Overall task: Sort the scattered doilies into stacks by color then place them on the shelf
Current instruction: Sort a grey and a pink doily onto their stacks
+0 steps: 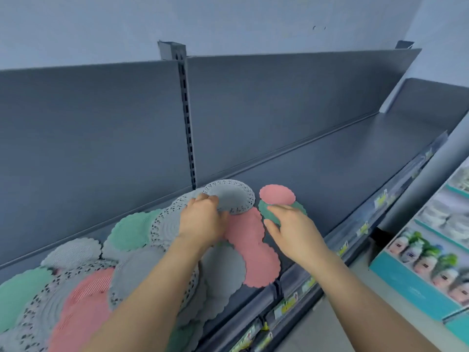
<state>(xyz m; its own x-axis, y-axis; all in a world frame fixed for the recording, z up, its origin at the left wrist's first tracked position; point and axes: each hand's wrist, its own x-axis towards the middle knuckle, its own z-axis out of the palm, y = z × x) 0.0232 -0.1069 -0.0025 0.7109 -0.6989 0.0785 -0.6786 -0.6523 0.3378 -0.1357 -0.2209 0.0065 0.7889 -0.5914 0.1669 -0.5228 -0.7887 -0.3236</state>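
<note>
**Both grips on doilies at mid-shelf**

The left grip (203,219) reaches forward with a bare forearm, palm down. Its fingers curl over and pinch the near rim of a round grey paper doily with a lace-cut edge (233,196). That doily is tilted, its far side raised towards the back panel of the grey metal shelf (330,161).

The right grip (294,232) lies just beside it, also palm down. Its fingers are fairly straight over a round dark green scalloped doily (270,215), with the thumb spread below, so the doily's near edge is held between them. A small round pink scalloped doily (276,194) lies flat, touching the green one's far side.

Between the two wrists, larger pink scalloped doilies (251,240) overlap and run towards the shelf's front edge. The left half of the shelf holds a scattered heap of grey, pink and green doilies (83,295), one mint green doily (132,229) lying near the back.

Right of the pink and green pair, the shelf surface runs bare to its far right end. A strip of price labels (355,237) lines the front edge. Printed boxes (418,262) stand on a separate unit at the right.
</note>
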